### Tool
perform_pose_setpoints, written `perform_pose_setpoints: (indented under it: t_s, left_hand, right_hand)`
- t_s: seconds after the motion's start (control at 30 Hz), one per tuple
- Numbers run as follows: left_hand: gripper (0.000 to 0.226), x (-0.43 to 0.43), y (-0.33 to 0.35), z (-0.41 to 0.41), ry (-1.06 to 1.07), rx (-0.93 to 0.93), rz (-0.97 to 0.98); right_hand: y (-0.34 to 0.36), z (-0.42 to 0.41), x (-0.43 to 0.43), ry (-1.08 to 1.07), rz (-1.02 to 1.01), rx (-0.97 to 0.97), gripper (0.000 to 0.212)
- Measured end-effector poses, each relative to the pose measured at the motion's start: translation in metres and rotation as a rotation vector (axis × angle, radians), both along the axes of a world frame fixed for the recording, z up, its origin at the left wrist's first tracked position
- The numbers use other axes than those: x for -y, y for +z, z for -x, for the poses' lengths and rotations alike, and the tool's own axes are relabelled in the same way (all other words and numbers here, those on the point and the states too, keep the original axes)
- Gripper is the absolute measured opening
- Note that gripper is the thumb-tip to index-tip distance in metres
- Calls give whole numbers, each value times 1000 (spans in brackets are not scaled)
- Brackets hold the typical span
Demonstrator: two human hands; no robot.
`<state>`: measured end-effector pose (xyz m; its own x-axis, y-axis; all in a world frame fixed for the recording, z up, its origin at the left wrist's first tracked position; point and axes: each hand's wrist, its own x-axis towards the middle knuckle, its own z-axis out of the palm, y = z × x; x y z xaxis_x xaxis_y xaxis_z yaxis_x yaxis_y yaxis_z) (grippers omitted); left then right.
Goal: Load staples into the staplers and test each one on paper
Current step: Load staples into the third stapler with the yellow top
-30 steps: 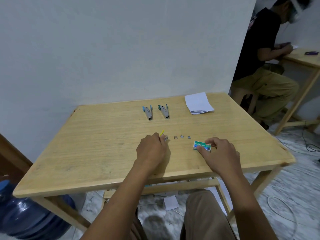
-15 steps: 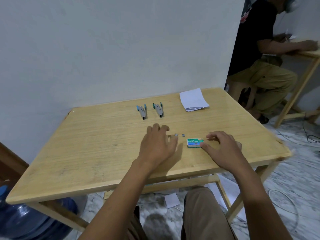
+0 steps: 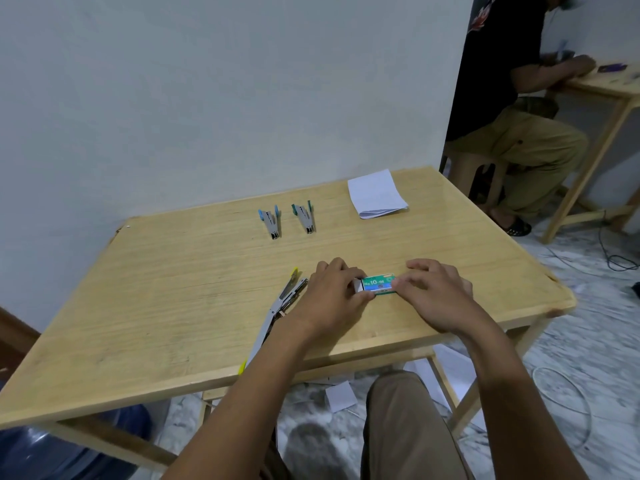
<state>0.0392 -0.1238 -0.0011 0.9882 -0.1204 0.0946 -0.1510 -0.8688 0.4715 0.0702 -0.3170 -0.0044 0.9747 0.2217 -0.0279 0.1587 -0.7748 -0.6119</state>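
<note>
Indoors, wooden table (image 3: 173, 306), staple box (image 3: 378, 284), white wall (image 3: 207, 81).

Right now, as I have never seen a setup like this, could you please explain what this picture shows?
There is no machine here: these are one person's bare hands, filmed by a wide-angle camera on their head, looking forward and down. On the wooden table lie an opened yellow stapler beside the left hand, a blue stapler and a green stapler farther back, and a paper stack at the far right. The left hand and right hand hold a small green box of staples, one at each end; the left one pinches its white inner tray. A second person sits at another table behind.
</note>
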Motion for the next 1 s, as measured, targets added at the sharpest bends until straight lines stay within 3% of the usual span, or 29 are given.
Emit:
perform_pose_setpoints:
  t_s: [0.2, 0.57, 0.77, 0.9, 1.0]
  left_hand:
    - [45, -3, 0, 1, -5, 3, 79]
    - [30, -10, 8, 6, -3, -72, 175]
    - [28, -11, 9, 10, -6, -63, 201]
    - [26, -15, 10, 10, -14, -52, 208]
    - [25, -19, 11, 10, -17, -53, 241]
  right_hand:
    - [-5, 7, -2, 56, 122, 137, 39]
    - [5, -4, 13, 130, 60, 10, 30]
    - [14, -4, 18, 106, 46, 6, 36]
    - [22, 1, -6, 98, 2, 174, 14]
    - [23, 2, -28, 174, 75, 176, 2]
